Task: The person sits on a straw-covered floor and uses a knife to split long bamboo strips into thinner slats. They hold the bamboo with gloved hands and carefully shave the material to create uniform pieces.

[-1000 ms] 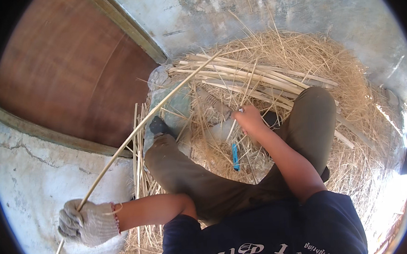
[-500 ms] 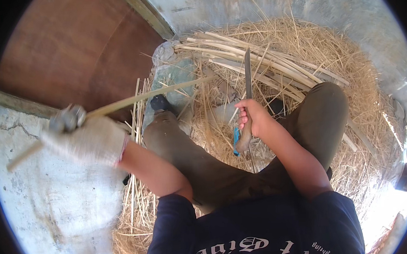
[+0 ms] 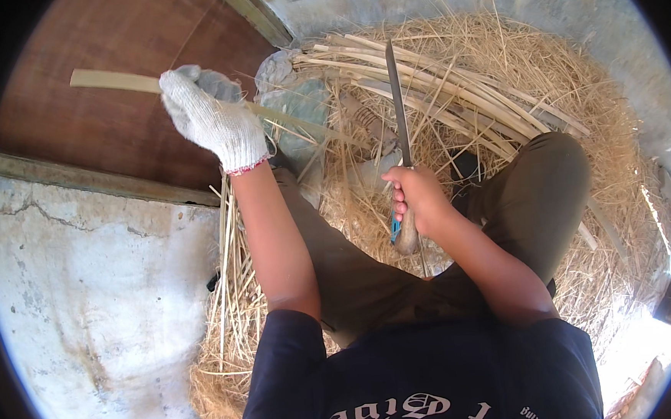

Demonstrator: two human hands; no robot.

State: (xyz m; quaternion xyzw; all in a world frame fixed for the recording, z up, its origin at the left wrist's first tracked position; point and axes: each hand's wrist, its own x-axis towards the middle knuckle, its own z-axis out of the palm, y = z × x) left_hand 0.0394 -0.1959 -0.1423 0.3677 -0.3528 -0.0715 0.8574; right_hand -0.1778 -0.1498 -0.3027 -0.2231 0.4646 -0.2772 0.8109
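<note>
My left hand (image 3: pixel 210 113), in a white knit glove with a grey palm, is closed around a long flat bamboo strip (image 3: pixel 116 80). One end of the strip sticks out to the left; the rest runs right, past the glove, over a greenish stone (image 3: pixel 295 108). Bare and closed, my right hand (image 3: pixel 419 200) grips the wooden handle of a long knife (image 3: pixel 399 102) with its narrow dark blade pointing away from me. Beside that handle shows a small blue object (image 3: pixel 395 227), partly hidden by my fingers.
Split bamboo strips (image 3: pixel 452 99) lie in a bundle at the far side on a heap of thin shavings (image 3: pixel 602 170). More thin strips (image 3: pixel 233 292) lie left of my legs. A brown panel (image 3: pixel 131 137) and a cracked pale wall (image 3: pixel 95 301) bound the left.
My left hand has moved up and to the right, away from me, still holding the bamboo strip. My right hand and the knife have barely shifted.
</note>
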